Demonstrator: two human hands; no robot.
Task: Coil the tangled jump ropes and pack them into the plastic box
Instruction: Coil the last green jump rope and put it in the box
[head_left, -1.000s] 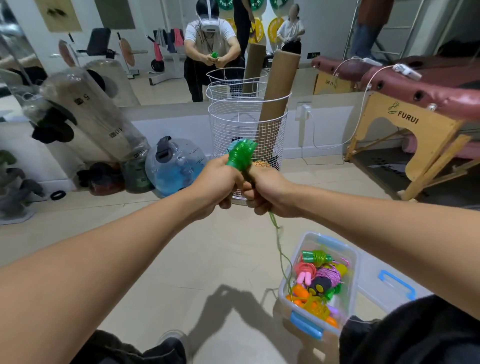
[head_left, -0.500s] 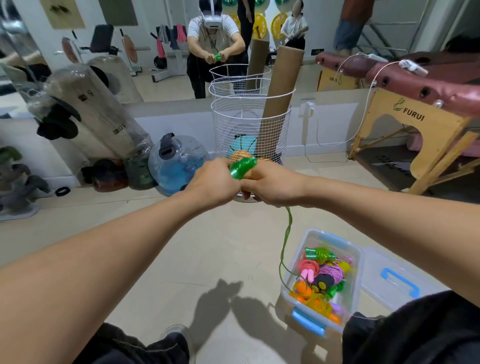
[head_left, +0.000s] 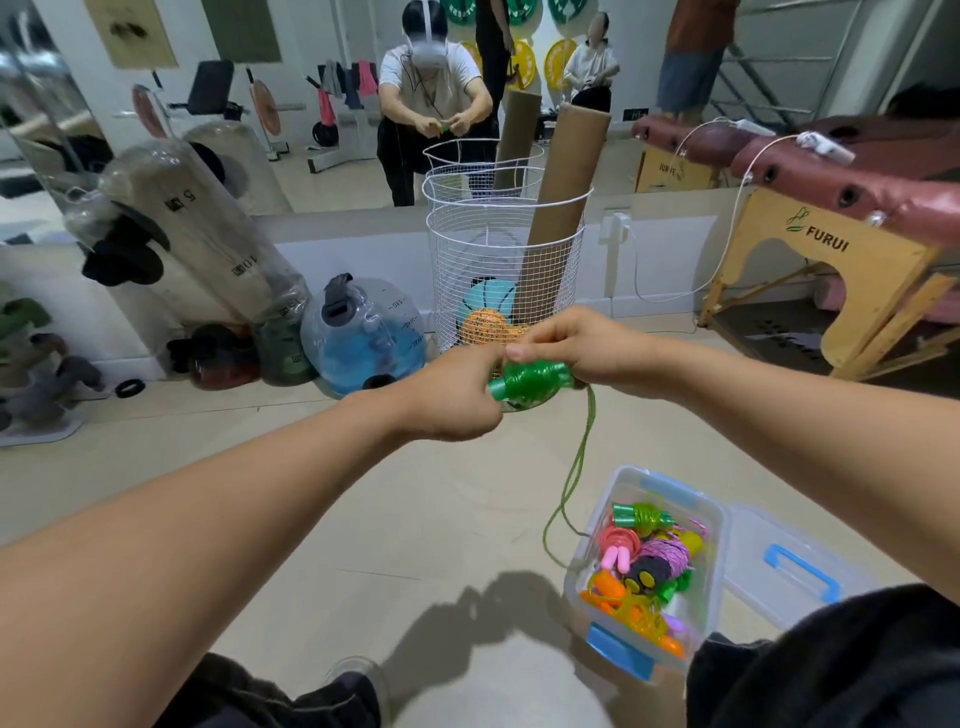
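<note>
A green jump rope (head_left: 530, 382), wound into a tight bundle round its handles, lies sideways between my two hands at chest height. My left hand (head_left: 457, 397) grips its left end and my right hand (head_left: 576, 351) grips its right end, thumb on top. A loose green tail (head_left: 571, 478) hangs from the right end down toward the floor beside the clear plastic box (head_left: 711, 561). The box stands open at lower right and holds several coiled ropes in green, pink, purple, orange and yellow.
The box's clear lid (head_left: 795, 571) with a blue handle lies to its right. A white wire basket (head_left: 504, 270) with a cardboard tube and balls stands ahead. Water weights (head_left: 363, 338) line the mirror wall at left; a massage table (head_left: 831, 218) stands at right.
The green bundle turned from upright to lying sideways and came lower. My right hand moved from beneath it to its right end, and the tail now hangs from that side.
</note>
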